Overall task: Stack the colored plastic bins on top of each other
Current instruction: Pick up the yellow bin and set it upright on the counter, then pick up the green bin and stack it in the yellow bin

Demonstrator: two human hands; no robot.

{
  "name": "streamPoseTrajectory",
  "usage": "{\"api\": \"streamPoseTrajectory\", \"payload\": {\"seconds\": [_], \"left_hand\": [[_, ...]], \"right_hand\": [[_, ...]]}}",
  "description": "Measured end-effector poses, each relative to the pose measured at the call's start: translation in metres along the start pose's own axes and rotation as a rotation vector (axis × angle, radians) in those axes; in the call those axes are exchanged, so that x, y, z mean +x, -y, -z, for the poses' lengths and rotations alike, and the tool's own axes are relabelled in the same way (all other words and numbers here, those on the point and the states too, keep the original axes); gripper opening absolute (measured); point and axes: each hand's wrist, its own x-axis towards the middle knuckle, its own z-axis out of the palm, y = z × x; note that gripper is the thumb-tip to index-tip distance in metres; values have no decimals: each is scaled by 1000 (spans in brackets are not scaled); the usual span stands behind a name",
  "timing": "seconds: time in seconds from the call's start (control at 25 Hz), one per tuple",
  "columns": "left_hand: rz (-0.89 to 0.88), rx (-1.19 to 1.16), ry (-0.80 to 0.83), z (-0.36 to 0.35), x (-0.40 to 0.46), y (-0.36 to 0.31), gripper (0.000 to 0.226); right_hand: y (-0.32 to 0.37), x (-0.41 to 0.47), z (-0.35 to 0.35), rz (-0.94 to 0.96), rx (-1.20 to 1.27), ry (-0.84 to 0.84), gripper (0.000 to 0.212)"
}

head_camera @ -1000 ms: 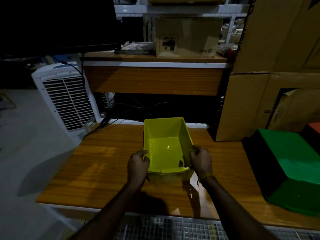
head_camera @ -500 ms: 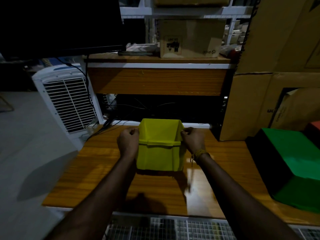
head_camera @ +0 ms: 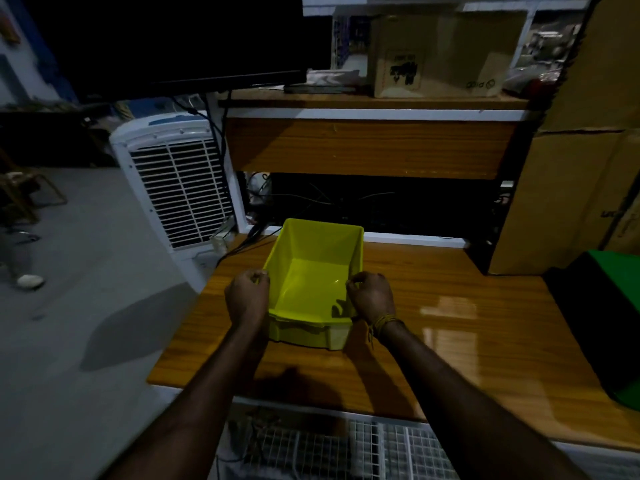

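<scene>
Both forearms reach forward from the bottom of the view, bare and nearly parallel, converging slightly toward the hands. The left hand (head_camera: pixel 247 297) is curled, knuckles up, its fingers (head_camera: pixel 259 276) pinched onto the left rim of the bin (head_camera: pixel 313 271). The right hand (head_camera: pixel 372 296) mirrors it, fingers (head_camera: pixel 356 280) closed on the right rim. A yellowish thread band (head_camera: pixel 382 322) wraps the right wrist. Each grip sits near the bin's front end.
</scene>
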Motion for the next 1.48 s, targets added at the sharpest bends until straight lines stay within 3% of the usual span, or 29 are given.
{"api": "streamPoseTrajectory", "payload": {"seconds": [0.44,0.56,0.64,0.76,1.04,1.48], "left_hand": [[-12,10,-44,19,16,42,24],[13,107,-34,21,12,40,23],[-27,233,-32,15,4,31,23],[-180,226,21,-9,-13,8,24],[-512,269,144,-119,-83,-56,31],[-644,225,421,-314,-233,-196,40]], "right_hand": [[10,-8,-38,-24,-74,3,27],[7,-7,-39,-2,-78,41,29],[2,-9,-36,23,-63,62,31],[-16,-13,-21,61,-108,62,37],[-89,-12,55,35,-125,-1,43],[-239,-1,259,-119,-123,-176,44]]}}
